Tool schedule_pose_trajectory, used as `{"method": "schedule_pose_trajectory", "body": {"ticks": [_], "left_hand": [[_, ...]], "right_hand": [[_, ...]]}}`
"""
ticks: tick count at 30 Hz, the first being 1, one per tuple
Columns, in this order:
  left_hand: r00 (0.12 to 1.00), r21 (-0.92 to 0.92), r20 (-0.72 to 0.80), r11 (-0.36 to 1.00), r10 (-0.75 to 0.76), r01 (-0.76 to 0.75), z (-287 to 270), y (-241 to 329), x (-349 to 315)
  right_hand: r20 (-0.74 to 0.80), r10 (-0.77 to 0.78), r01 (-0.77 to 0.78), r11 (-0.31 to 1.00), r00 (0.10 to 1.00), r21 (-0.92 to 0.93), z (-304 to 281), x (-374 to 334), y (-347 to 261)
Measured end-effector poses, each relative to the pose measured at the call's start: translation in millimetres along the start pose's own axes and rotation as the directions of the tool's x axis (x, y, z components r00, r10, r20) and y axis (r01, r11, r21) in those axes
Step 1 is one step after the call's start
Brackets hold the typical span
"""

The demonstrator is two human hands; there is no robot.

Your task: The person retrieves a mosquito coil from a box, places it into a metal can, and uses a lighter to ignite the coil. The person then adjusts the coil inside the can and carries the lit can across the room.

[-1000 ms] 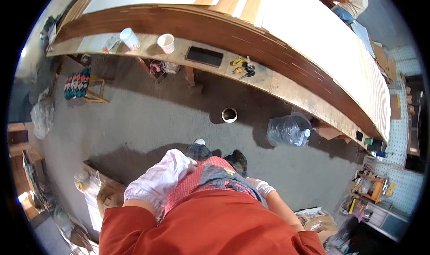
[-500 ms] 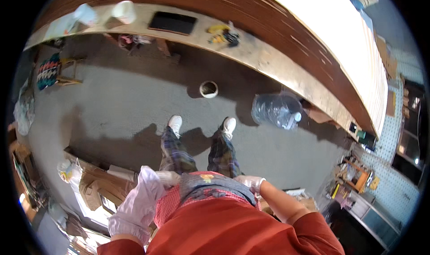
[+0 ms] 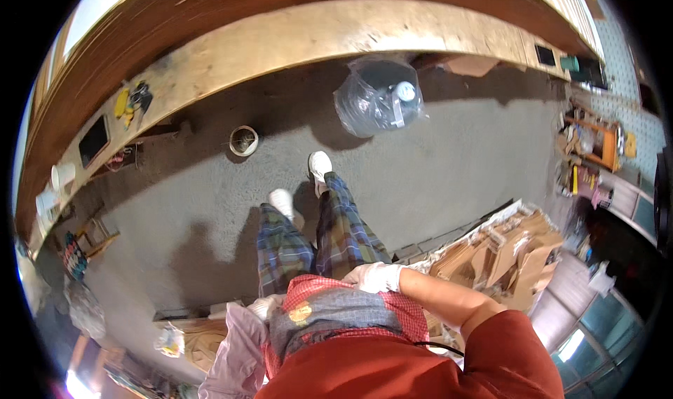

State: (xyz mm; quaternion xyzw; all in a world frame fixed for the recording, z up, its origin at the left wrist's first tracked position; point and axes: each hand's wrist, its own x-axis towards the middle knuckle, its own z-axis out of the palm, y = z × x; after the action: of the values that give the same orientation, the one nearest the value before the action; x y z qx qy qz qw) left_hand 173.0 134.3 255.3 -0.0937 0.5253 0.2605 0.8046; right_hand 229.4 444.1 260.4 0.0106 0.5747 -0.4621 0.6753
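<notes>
apron [image 3: 336, 311], red-checked with grey panel, between two white-gloved hands. right hand [image 3: 377, 278] touching its edge; left hand [image 3: 265, 306] at other side. whether either grips, cannot tell. white shoes [image 3: 320, 165] ahead.

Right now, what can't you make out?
All in the head view:
- left hand: fingers partly hidden by the apron
- right hand: palm side hidden by the hand itself
- round white container: contents too small, dark
- brown layered stack: top mostly cut off by upper edge
</notes>
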Motion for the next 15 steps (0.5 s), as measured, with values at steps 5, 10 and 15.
{"method": "schedule_pose_trajectory", "body": {"ticks": [5, 10, 15], "left_hand": [[0.998, 0.002, -0.021, 0.998, -0.055, 0.055, 10, 23, 14], [0.994, 0.105, -0.070, 0.991, -0.081, 0.088, 19, -16, 65], [0.954, 0.694, -0.142, 0.660, -0.264, 0.286, 64, 64, 83]], "right_hand": [[-0.128, -0.095, 0.122, 0.968, 0.987, 0.221, 57, 4, 40], [-0.196, -0.137, 0.217, 0.853, 0.971, 0.476, 136, 26, 101], [-0.216, -0.245, 0.284, 0.944, 0.945, 0.169, 158, 35, 139]]}}
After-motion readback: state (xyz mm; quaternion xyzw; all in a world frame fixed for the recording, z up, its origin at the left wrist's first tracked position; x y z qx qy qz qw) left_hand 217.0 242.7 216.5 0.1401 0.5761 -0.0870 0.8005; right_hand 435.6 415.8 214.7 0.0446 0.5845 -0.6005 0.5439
